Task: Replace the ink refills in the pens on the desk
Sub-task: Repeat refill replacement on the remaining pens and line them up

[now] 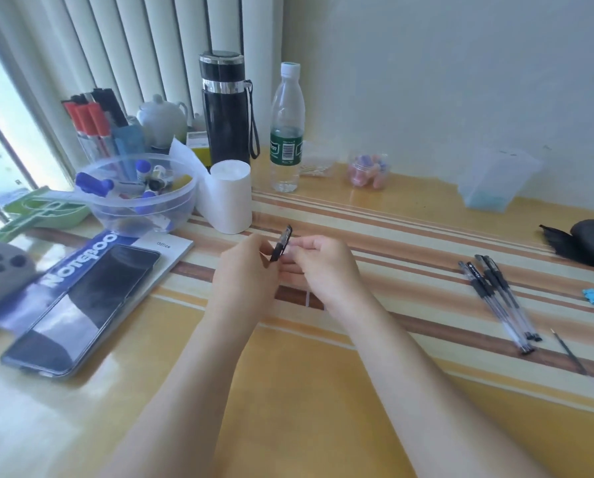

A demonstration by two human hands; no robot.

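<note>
1. My left hand (pixel 245 270) and right hand (pixel 319 262) meet over the middle of the striped desk (pixel 323 391), raised a little above it, I judge so the small parts stay near my eyes.
2. The left hand pinches a short black pen piece (pixel 282 243) between thumb and fingers. The piece tilts up and away from me. I cannot tell whether it is a cap or a grip section.
3. The right hand is curled, its fingertips closed against the same piece or something thin beside it. What it grips is hidden by the fingers, so I cannot say whether a refill is there.
4. I judge the two hands are pulling apart or joining a pen, one holding steady while the other works.
5. Three pens (pixel 502 301) with black grips lie side by side to my right, well apart from the hands, within easy reach.
6. A thin dark refill (pixel 569 351) lies alone just beside those pens.
7. To my left a phone (pixel 81 305) rests on a notebook (pixel 171 248), clear of the work space.
</note>
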